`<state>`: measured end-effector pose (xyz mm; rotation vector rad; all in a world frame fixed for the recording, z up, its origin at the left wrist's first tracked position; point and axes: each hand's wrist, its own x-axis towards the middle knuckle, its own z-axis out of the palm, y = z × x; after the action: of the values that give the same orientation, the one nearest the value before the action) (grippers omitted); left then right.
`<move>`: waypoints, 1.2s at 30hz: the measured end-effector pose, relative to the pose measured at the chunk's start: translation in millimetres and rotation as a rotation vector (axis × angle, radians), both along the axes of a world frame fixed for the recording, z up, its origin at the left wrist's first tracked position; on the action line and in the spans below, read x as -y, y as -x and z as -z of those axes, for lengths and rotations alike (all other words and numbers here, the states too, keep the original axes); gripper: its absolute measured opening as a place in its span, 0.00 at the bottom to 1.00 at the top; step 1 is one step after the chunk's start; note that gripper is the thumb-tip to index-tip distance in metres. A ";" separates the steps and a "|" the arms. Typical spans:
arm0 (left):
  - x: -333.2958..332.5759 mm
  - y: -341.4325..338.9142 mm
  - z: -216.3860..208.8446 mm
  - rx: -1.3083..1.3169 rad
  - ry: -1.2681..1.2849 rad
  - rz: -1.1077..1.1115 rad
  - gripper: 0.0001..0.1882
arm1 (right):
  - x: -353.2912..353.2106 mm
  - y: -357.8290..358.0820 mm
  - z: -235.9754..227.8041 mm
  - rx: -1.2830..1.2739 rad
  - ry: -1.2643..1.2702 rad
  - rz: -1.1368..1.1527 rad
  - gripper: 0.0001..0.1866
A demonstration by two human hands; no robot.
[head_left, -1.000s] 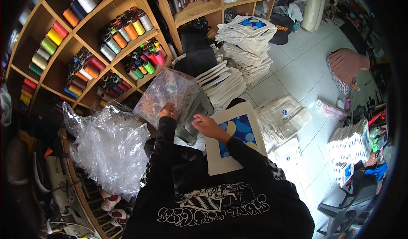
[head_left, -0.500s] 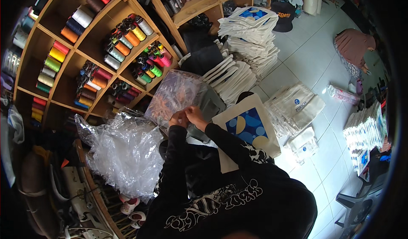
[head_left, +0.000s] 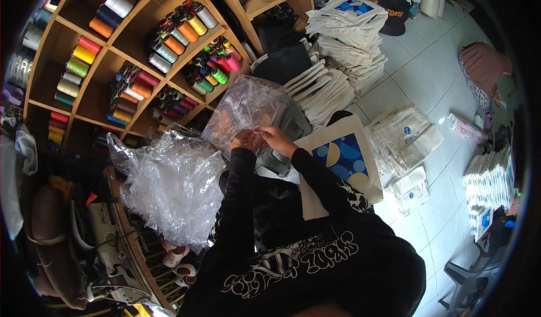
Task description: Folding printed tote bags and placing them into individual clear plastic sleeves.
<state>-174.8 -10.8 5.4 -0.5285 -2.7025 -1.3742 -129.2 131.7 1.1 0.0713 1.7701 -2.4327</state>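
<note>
A clear plastic bag [head_left: 248,104] hangs spread out in front of me, with orange and purple colours showing through or behind it. My left hand [head_left: 243,140] pinches its near edge. Right beside it, my right hand [head_left: 276,141] is closed on the same edge, fingertips almost meeting those of the left. Behind the bag is a dark grey plastic container [head_left: 296,126]. By my right forearm lies a cream tote bag [head_left: 369,177] with a blue and beige circle print, partly covered by my sleeve.
A heap of clear plastic bags [head_left: 169,187] lies to my left. Thread shelves [head_left: 107,54] rise behind it. Folded tote bags [head_left: 346,46] are stacked ahead; packed bags [head_left: 406,136] lie on the tiled floor to the right. Another person [head_left: 484,69] bends at far right.
The whole view has shifted slightly, so surroundings sit further right in it. Both hands stay together at the plastic bag's edge, with a small shift of the fingers.
</note>
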 end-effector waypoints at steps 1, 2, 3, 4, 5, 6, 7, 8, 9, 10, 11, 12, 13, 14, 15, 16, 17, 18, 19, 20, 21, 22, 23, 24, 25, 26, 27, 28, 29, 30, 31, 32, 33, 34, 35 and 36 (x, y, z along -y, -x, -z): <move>-4.8 1.1 -0.2 0.001 -0.002 0.010 0.09 | -2.9 0.2 4.7 0.001 -0.002 0.010 0.14; -9.4 2.6 -0.3 0.011 -0.015 0.009 0.08 | -4.9 1.0 9.4 0.006 0.006 0.046 0.14; -13.9 4.1 -0.5 0.021 -0.028 0.007 0.06 | -8.0 1.4 14.3 0.011 0.014 0.081 0.14; -7.7 7.1 2.0 0.020 -0.023 -0.001 0.06 | -5.5 2.0 11.0 0.011 0.018 0.073 0.14; -0.8 10.6 3.9 -0.067 0.019 -0.038 0.05 | -4.4 2.3 7.8 -0.002 -0.076 0.061 0.14; 6.7 14.0 5.4 -0.154 0.062 -0.074 0.04 | -2.5 2.1 4.5 -0.017 -0.171 0.048 0.14; 3.8 17.1 4.4 -0.154 0.058 -0.067 0.04 | -7.0 2.5 10.7 -0.015 -0.174 0.056 0.14; 1.1 20.2 3.1 -0.236 0.048 -0.066 0.03 | -11.0 3.3 16.5 -0.001 -0.160 0.119 0.13; -2.1 23.6 1.4 -0.319 0.038 -0.066 0.03 | -15.7 3.6 22.2 0.012 -0.146 0.182 0.13; 2.6 27.8 0.2 -0.319 0.044 -0.076 0.03 | -14.3 3.1 20.2 0.011 -0.141 0.172 0.13; 9.9 31.3 -2.9 -0.358 0.057 -0.114 0.03 | -10.7 0.8 14.6 0.037 -0.137 0.224 0.12; 18.4 34.5 -6.6 -0.396 0.071 -0.152 0.02 | -6.6 -0.5 8.4 0.062 -0.133 0.277 0.12; 20.9 38.1 -12.6 -0.399 0.072 -0.155 0.02 | -8.6 -0.6 8.8 0.059 -0.132 0.273 0.12; 25.0 41.9 -19.3 -0.425 0.089 -0.181 0.02 | -10.6 -0.4 8.9 0.047 -0.152 0.279 0.12; 28.8 44.8 -25.8 -0.451 0.106 -0.208 0.03 | -11.8 0.1 8.7 0.035 -0.172 0.284 0.12; 25.8 45.8 -33.5 -0.452 0.104 -0.204 0.03 | -15.7 0.0 13.0 0.034 -0.174 0.288 0.12; 22.8 46.6 -41.2 -0.442 0.049 -0.265 0.02 | -18.9 0.1 17.2 0.041 -0.172 0.314 0.12; 19.2 47.0 -48.7 -0.431 -0.007 -0.326 0.01 | -21.7 0.5 21.2 0.048 -0.170 0.340 0.12; 21.4 47.3 -54.8 -0.447 -0.007 -0.352 0.01 | -19.7 1.1 19.4 0.045 -0.168 0.336 0.12; 21.5 46.3 -59.5 -0.450 -0.006 -0.355 0.01 | -18.4 1.2 17.7 0.061 -0.157 0.357 0.12; 19.9 45.0 -63.3 -0.453 -0.030 -0.356 0.01 | -18.2 1.2 16.2 0.076 -0.147 0.379 0.13; 17.1 43.1 -67.2 -0.456 -0.055 -0.356 0.01 | -18.3 0.9 13.4 0.075 -0.148 0.377 0.13; 11.5 39.8 -69.3 -0.456 -0.057 -0.357 0.01 | -19.8 0.3 10.9 0.112 -0.158 0.376 0.13; 3.6 35.4 -70.0 -0.358 -0.147 -0.293 0.02 | -22.1 -0.7 8.7 0.149 -0.168 0.377 0.13; 2.1 33.7 -70.0 -0.264 -0.235 -0.234 0.03 | -20.7 -1.3 2.1 0.146 -0.169 0.375 0.13; 3.0 35.5 -67.3 -0.266 -0.237 -0.234 0.03 | -18.7 -1.6 -4.4 -0.056 -0.532 0.642 0.14; 2.7 37.2 -64.8 -0.357 -0.074 -0.154 0.04 | -17.9 -1.6 -10.7 -0.268 -0.896 0.902 0.15; 16.7 37.6 -63.3 -0.448 0.103 -0.097 0.05 | -9.4 -3.3 -32.4 -0.280 -0.884 0.882 0.15; 21.2 34.5 -65.6 -0.572 0.179 -0.035 0.08 | -8.8 -9.4 -61.5 -0.395 -0.928 0.885 0.15; 22.1 32.2 -65.8 -0.576 0.179 -0.041 0.08 | -8.6 -12.3 -81.3 -0.514 -0.971 0.896 0.15; 15.7 30.2 -63.2 -0.564 0.174 -0.020 0.09 | -9.7 -11.3 -83.3 -0.511 -0.980 0.904 0.15; 11.0 28.0 -61.3 -0.554 0.171 -0.001 0.10 | -8.7 -9.6 -85.8 -0.655 -0.959 0.725 0.14; 8.1 25.7 -60.2 -0.556 0.167 0.002 0.10 | -6.6 -7.5 -88.5 -0.794 -0.928 0.540 0.14; 3.8 23.4 -61.9 -0.587 0.209 0.005 0.11 | -4.1 -2.5 -86.1 -0.792 -0.932 0.547 0.14; 0.9 21.2 -64.4 -0.619 0.251 0.005 0.13 | -0.7 3.9 -83.3 -0.852 -1.114 0.452 0.13; -1.1 19.2 -67.5 -0.622 0.250 0.009 0.13 | 0.8 8.3 -80.8 -0.909 -1.292 0.349 0.12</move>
<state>-194.0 -9.8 72.9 -0.8227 -2.3466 -0.7025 -137.5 130.9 81.9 -0.7355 3.6225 -0.9629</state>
